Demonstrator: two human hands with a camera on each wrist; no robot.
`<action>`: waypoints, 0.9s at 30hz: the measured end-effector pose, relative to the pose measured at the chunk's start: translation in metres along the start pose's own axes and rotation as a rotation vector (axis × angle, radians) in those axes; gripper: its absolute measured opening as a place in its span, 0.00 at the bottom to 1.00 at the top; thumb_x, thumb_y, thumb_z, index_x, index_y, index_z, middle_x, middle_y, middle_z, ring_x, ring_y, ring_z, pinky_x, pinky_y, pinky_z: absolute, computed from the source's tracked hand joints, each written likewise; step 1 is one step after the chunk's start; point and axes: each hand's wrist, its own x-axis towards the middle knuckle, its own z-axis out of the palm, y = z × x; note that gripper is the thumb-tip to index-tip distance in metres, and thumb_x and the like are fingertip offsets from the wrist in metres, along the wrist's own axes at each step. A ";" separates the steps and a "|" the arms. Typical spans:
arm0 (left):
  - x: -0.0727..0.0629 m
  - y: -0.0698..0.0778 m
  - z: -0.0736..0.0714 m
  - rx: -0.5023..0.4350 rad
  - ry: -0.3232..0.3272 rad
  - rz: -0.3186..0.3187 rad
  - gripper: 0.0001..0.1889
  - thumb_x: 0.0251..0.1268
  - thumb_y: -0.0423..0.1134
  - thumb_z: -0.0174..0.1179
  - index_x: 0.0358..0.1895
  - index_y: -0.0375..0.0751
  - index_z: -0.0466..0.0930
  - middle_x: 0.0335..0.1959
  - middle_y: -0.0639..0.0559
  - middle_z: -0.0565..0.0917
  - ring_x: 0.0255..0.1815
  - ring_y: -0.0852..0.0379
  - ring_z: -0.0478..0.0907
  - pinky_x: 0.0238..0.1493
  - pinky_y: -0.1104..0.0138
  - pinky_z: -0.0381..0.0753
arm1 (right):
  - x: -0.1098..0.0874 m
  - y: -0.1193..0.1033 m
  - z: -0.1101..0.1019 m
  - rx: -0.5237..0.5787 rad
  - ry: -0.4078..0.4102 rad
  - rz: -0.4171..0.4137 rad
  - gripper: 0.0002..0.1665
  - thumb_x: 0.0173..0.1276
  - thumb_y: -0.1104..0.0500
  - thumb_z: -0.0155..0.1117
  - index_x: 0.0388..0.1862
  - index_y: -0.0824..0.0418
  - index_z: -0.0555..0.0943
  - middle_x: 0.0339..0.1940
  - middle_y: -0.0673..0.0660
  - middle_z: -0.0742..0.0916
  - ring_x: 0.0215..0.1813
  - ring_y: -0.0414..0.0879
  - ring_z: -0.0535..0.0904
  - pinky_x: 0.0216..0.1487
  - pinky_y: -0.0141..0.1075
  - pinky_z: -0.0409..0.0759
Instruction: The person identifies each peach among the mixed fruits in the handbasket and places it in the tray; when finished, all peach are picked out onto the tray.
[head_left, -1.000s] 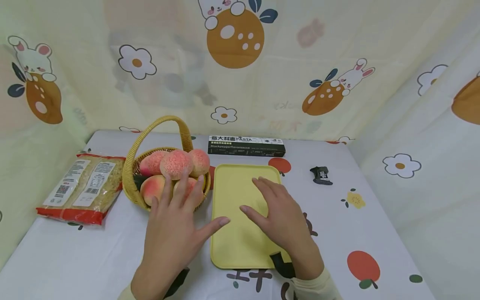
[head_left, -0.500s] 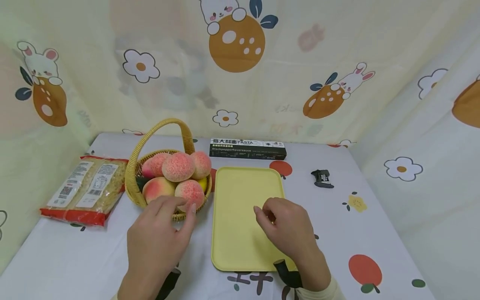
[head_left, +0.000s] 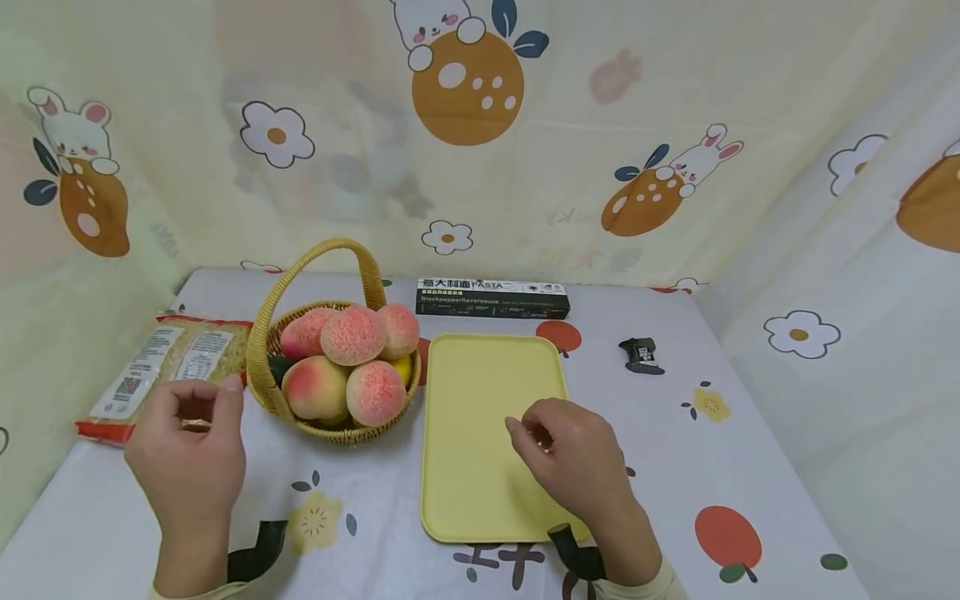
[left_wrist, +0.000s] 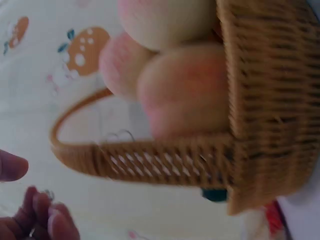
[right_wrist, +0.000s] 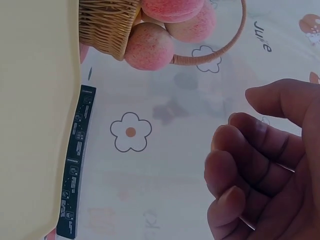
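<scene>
My left hand hovers at the left with fingers loosely curled and nothing in them. It overlaps the near part of a clear, red-edged bag of pale grain or noodles in the head view. To its right stands a wicker basket with a tall handle, heaped with several pink-and-yellow peaches. My right hand, also loosely curled and holding nothing, hangs over the right side of a yellow rectangular tray. The right wrist view shows its fingers bent with a gap to the thumb.
A dark pasta box lies behind the tray near the back curtain. A small black packet sits to the right of the tray. Something yellow and something dark green show among the peaches. Printed curtains surround the table.
My left hand has moved left from in front of the basket to the bag. Both hands' spread fingers have curled loosely, and the right hand has shifted slightly nearer. The objects have stayed put.
</scene>
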 end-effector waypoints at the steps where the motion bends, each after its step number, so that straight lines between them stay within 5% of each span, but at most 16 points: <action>1: 0.004 -0.005 0.001 0.008 0.004 -0.055 0.16 0.75 0.46 0.64 0.45 0.33 0.84 0.37 0.53 0.85 0.35 0.76 0.71 0.35 0.85 0.67 | 0.000 0.000 0.000 0.002 -0.012 0.008 0.12 0.63 0.60 0.76 0.23 0.54 0.82 0.19 0.45 0.80 0.24 0.35 0.71 0.25 0.25 0.73; 5: 0.012 -0.022 0.008 0.070 -0.091 -0.202 0.22 0.80 0.51 0.57 0.65 0.41 0.82 0.60 0.46 0.86 0.57 0.57 0.81 0.47 0.73 0.76 | 0.000 -0.001 0.000 0.007 -0.044 0.030 0.10 0.64 0.59 0.76 0.25 0.54 0.84 0.21 0.46 0.82 0.25 0.38 0.75 0.27 0.26 0.76; 8: 0.015 -0.034 0.015 0.120 -0.212 -0.249 0.26 0.83 0.52 0.52 0.75 0.46 0.76 0.72 0.42 0.80 0.71 0.41 0.77 0.61 0.51 0.83 | 0.001 -0.001 0.001 0.003 -0.048 0.037 0.10 0.65 0.58 0.76 0.25 0.55 0.84 0.21 0.46 0.82 0.26 0.39 0.76 0.27 0.26 0.77; 10: 0.017 -0.040 0.019 0.142 -0.292 -0.283 0.28 0.84 0.52 0.50 0.80 0.49 0.70 0.77 0.40 0.75 0.75 0.37 0.73 0.67 0.36 0.78 | 0.001 -0.001 0.001 -0.003 -0.049 0.039 0.10 0.65 0.58 0.77 0.25 0.55 0.84 0.21 0.46 0.82 0.26 0.39 0.76 0.27 0.26 0.77; 12: 0.019 -0.045 0.022 0.147 -0.356 -0.324 0.29 0.84 0.52 0.48 0.82 0.51 0.65 0.80 0.41 0.70 0.77 0.35 0.71 0.69 0.33 0.76 | 0.002 -0.002 0.001 -0.008 -0.051 0.042 0.10 0.65 0.58 0.77 0.25 0.55 0.84 0.21 0.46 0.82 0.26 0.38 0.75 0.27 0.26 0.76; 15: 0.022 -0.051 0.025 0.148 -0.446 -0.385 0.31 0.85 0.50 0.46 0.85 0.52 0.58 0.83 0.40 0.65 0.77 0.33 0.71 0.61 0.45 0.86 | 0.002 -0.002 0.002 -0.010 -0.059 0.048 0.10 0.65 0.57 0.77 0.26 0.54 0.84 0.21 0.46 0.82 0.26 0.37 0.75 0.28 0.26 0.76; 17: 0.023 -0.053 0.027 0.124 -0.485 -0.413 0.31 0.85 0.48 0.46 0.86 0.52 0.55 0.84 0.39 0.64 0.75 0.33 0.73 0.47 0.60 0.92 | 0.002 -0.002 0.002 -0.010 -0.061 0.048 0.10 0.65 0.57 0.77 0.26 0.54 0.84 0.21 0.46 0.82 0.26 0.37 0.74 0.28 0.26 0.76; 20: 0.022 -0.056 0.031 0.053 -0.532 -0.452 0.32 0.85 0.45 0.45 0.87 0.51 0.52 0.85 0.39 0.61 0.76 0.35 0.73 0.31 0.76 0.86 | 0.002 -0.001 0.004 -0.011 -0.058 0.041 0.10 0.65 0.57 0.77 0.26 0.55 0.84 0.21 0.46 0.82 0.26 0.38 0.75 0.27 0.26 0.77; 27: 0.020 -0.064 0.039 -0.089 -0.572 -0.516 0.31 0.86 0.43 0.44 0.87 0.52 0.54 0.86 0.46 0.61 0.73 0.41 0.75 0.35 0.75 0.89 | 0.001 0.001 0.008 -0.004 -0.053 0.026 0.09 0.64 0.57 0.77 0.27 0.55 0.85 0.23 0.46 0.84 0.27 0.37 0.76 0.28 0.27 0.77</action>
